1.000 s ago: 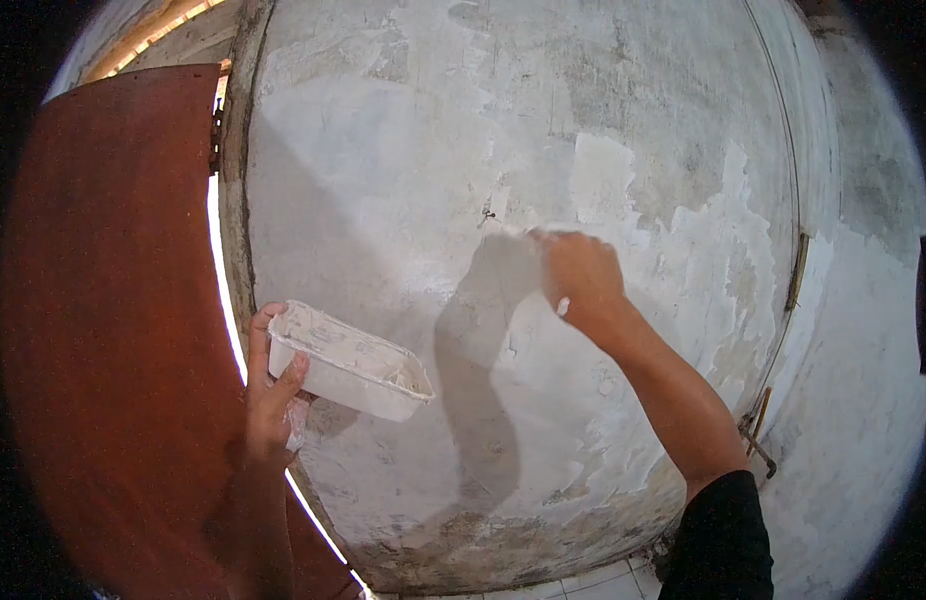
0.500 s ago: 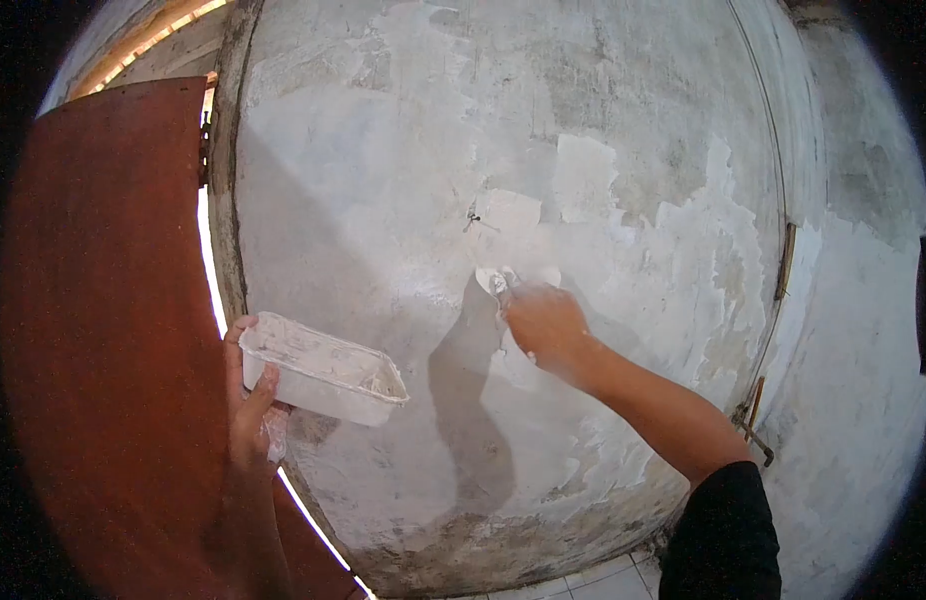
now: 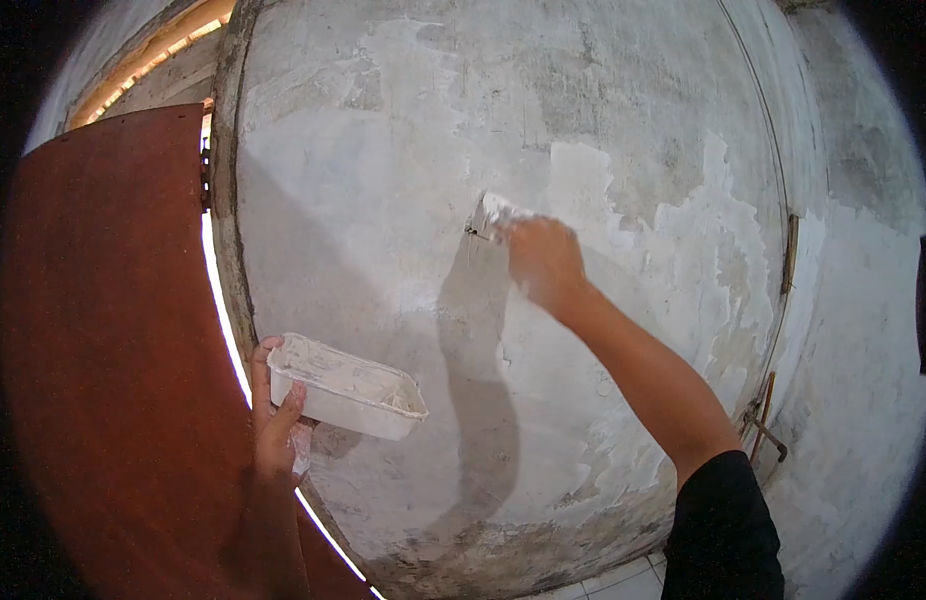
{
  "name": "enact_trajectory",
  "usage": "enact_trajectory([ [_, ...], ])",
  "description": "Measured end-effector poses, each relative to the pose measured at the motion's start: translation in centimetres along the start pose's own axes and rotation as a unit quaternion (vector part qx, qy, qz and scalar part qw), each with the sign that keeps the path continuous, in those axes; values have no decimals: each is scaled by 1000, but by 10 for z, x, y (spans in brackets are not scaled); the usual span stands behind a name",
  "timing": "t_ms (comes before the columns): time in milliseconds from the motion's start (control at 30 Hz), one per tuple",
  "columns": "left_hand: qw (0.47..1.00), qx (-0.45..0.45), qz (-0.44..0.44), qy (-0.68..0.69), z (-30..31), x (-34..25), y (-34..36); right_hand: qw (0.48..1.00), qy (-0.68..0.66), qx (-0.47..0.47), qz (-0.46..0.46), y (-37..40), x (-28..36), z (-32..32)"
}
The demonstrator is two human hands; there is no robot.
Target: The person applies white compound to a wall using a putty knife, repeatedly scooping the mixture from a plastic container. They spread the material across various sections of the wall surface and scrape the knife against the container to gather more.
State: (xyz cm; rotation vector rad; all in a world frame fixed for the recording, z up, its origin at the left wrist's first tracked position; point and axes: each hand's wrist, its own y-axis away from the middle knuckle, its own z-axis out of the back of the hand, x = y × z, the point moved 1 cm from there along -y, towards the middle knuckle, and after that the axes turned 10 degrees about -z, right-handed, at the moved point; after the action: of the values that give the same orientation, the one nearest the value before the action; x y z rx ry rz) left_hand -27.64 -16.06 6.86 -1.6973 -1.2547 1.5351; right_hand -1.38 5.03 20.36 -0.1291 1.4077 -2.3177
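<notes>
My left hand grips one end of a long white tray, thumb on its near side and fingers behind it. Pale plaster coats the tray's inside, with a lump at the right end. In my right hand is a putty knife, its blade smeared white and against the wall. The fingers are closed round the handle, which they mostly hide. Just left of the blade, a small dark nail or wire sticks out of the wall.
A reddish-brown door stands at the left, beside a rough frame. On the right are a thin cable and a bent pipe low on the wall. Floor tiles show at the bottom.
My right hand has moved the putty knife up the wall to beside the nail or wire. The left hand and tray appear slightly further right and lower in view.
</notes>
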Motion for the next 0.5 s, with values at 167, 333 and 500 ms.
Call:
enact_trajectory([
  [167, 999, -29, 0, 31, 3, 1, 6, 990, -67, -29, 117, 73, 26, -17],
  [333, 1000, -11, 9, 18, 3, -4, 6, 979, -108, 161, 68, 77, 29, 11],
  [500, 1000, -12, 20, -16, -8, -19, 6, 993, -104, 19, -56, 33, -12, 29],
])
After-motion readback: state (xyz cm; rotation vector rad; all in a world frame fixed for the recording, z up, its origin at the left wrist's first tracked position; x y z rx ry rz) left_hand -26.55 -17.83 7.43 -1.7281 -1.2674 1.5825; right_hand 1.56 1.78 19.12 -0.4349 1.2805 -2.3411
